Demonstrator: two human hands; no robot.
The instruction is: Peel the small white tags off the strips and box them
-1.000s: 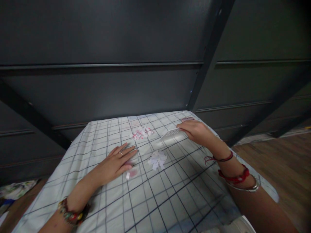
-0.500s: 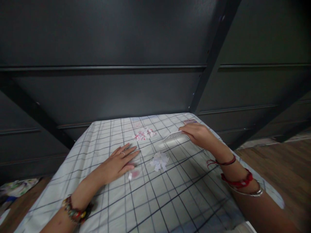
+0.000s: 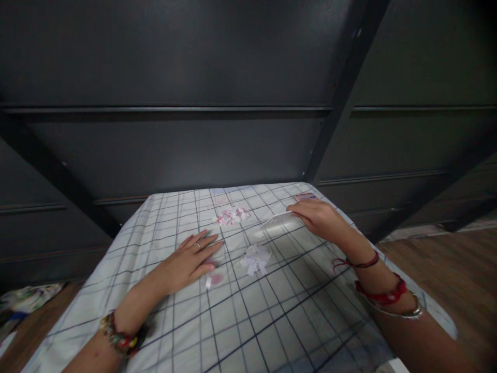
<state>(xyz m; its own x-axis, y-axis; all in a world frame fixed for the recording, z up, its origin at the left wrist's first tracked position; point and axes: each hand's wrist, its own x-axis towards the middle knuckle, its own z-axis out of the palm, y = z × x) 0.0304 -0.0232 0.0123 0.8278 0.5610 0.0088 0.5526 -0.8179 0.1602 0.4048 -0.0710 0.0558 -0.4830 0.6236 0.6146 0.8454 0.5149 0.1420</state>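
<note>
My left hand lies flat on the checked cloth, its fingers spread and nothing in them. Close to its thumb are a small white scrap and a pinkish spot. With my right hand I grip the near end of a whitish, see-through flat piece with a pale rim; its exact kind is unclear. It is tilted over the cloth. Just in front of it sits a pile of white paper scraps. Farther back lies a pile of pink-and-white paper scraps.
Behind the cloth-covered surface stands a dark panelled wall. A small printed item lies beyond my right hand. On the floor at the left is a crumpled patterned item; a pale corner shows at the bottom right.
Both hands stay almost where they were. The see-through piece in my right hand keeps nearly the same place, and the view has shifted very slightly.
</note>
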